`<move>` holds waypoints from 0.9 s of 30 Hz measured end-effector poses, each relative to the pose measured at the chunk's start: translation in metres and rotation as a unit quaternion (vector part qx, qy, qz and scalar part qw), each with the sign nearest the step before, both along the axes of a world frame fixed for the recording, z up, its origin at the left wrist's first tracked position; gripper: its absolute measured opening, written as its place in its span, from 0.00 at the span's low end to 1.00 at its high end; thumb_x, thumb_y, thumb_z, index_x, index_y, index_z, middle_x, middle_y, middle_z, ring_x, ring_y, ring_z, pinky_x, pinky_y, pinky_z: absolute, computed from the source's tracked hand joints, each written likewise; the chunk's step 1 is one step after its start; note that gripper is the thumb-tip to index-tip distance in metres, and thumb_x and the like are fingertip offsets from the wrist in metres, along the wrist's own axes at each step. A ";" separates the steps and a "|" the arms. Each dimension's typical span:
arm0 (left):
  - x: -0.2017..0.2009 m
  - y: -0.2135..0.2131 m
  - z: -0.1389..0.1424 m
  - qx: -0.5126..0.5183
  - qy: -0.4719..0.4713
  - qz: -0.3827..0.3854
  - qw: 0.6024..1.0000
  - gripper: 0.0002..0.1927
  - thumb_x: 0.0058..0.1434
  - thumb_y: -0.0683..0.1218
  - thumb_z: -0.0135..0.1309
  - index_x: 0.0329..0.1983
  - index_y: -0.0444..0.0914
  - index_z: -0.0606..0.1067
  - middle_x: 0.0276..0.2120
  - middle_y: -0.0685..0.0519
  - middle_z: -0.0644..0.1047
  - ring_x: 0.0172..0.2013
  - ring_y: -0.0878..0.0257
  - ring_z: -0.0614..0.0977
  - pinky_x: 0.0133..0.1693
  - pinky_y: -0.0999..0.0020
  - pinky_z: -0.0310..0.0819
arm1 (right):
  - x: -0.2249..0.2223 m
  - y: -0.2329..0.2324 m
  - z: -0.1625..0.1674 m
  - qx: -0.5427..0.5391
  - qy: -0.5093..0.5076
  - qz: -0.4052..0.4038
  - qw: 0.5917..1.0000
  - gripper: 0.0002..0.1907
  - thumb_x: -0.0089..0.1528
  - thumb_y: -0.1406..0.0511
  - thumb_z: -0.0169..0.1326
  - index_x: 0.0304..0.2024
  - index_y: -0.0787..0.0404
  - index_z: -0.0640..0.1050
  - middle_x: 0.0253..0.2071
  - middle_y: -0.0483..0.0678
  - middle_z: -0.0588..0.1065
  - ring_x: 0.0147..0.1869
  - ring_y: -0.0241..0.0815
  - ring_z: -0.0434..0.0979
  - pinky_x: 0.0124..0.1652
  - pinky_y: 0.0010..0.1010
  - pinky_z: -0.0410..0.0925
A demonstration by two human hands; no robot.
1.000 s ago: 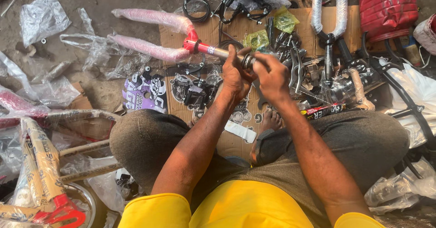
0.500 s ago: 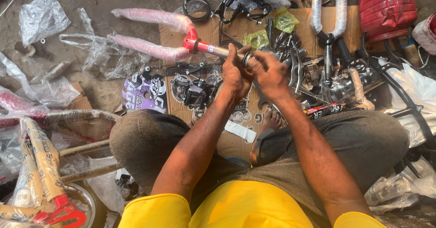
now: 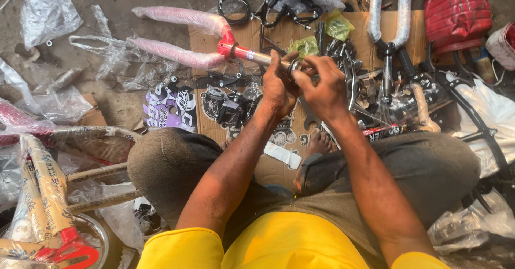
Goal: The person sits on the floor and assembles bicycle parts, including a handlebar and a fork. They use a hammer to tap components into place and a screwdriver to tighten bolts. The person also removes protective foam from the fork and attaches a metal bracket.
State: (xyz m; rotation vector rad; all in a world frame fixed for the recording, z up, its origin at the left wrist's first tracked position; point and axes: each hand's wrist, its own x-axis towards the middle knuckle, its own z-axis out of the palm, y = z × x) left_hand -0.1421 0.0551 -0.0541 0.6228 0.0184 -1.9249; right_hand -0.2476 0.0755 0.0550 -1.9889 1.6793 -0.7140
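A red bicycle fork [image 3: 182,35] with its two legs wrapped in pink foam and plastic lies across a cardboard sheet [image 3: 279,33], its bare metal steerer tube [image 3: 265,58] pointing right. My left hand [image 3: 279,84] grips the end of that tube. My right hand [image 3: 322,84] pinches a small metal ring [image 3: 294,65] at the tube's tip, fingers curled around it. Both hands touch each other above my knees.
Loose bicycle parts, brake pieces and black brackets crowd the cardboard [image 3: 375,86]. A wrapped chrome handlebar [image 3: 389,11] and a red saddle [image 3: 456,11] lie at the far right. Wrapped frame tubes [image 3: 43,194] and plastic bags [image 3: 48,14] fill the left side.
My hands have shifted slightly on the steerer tube's end, fingers turning around the ring. The fork has stayed in place.
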 end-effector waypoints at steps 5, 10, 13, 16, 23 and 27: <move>0.006 0.005 -0.002 -0.048 -0.051 -0.013 0.997 0.42 0.69 0.71 0.34 0.63 0.29 0.66 0.45 0.46 0.74 0.50 0.57 0.79 0.55 0.58 0.77 | 0.008 -0.009 -0.006 0.053 -0.018 0.028 0.998 0.12 0.65 0.66 0.53 0.50 0.63 0.75 0.45 0.55 0.76 0.46 0.49 0.79 0.43 0.39 0.74; 0.004 0.009 0.006 -0.053 0.071 0.021 0.996 0.44 0.70 0.75 0.35 0.61 0.30 0.67 0.48 0.44 0.74 0.50 0.54 0.77 0.53 0.57 0.74 | 0.011 -0.007 -0.004 -0.043 -0.076 0.040 0.995 0.09 0.61 0.71 0.53 0.44 0.62 0.79 0.49 0.52 0.75 0.47 0.45 0.82 0.47 0.34 0.78; 0.001 0.009 0.003 -0.019 0.048 0.012 0.999 0.45 0.64 0.76 0.34 0.60 0.33 0.68 0.48 0.44 0.76 0.50 0.54 0.79 0.53 0.57 0.77 | 0.012 -0.005 0.000 0.003 0.030 0.092 0.995 0.12 0.58 0.70 0.56 0.45 0.66 0.77 0.44 0.52 0.75 0.45 0.48 0.79 0.46 0.39 0.74; -0.002 0.008 -0.008 -0.022 0.050 0.029 0.998 0.43 0.67 0.76 0.36 0.59 0.34 0.68 0.47 0.47 0.75 0.48 0.55 0.79 0.50 0.55 0.78 | 0.010 -0.005 0.004 0.051 -0.248 0.091 0.963 0.09 0.61 0.67 0.53 0.42 0.63 0.79 0.46 0.50 0.79 0.45 0.46 0.82 0.41 0.37 0.78; -0.006 0.007 -0.022 -0.054 0.058 0.037 0.996 0.44 0.73 0.78 0.35 0.64 0.34 0.67 0.43 0.49 0.76 0.41 0.58 0.81 0.46 0.59 0.79 | -0.004 -0.012 0.012 -0.126 -0.017 0.137 0.982 0.14 0.70 0.61 0.49 0.56 0.58 0.75 0.45 0.53 0.78 0.50 0.46 0.79 0.50 0.37 0.73; -0.004 0.007 -0.012 -0.005 0.013 0.010 1.000 0.49 0.64 0.78 0.32 0.66 0.34 0.66 0.43 0.48 0.77 0.41 0.60 0.82 0.43 0.57 0.83 | -0.008 -0.014 0.017 0.120 -0.095 0.084 0.985 0.14 0.75 0.58 0.44 0.57 0.55 0.76 0.47 0.56 0.75 0.50 0.45 0.77 0.41 0.29 0.78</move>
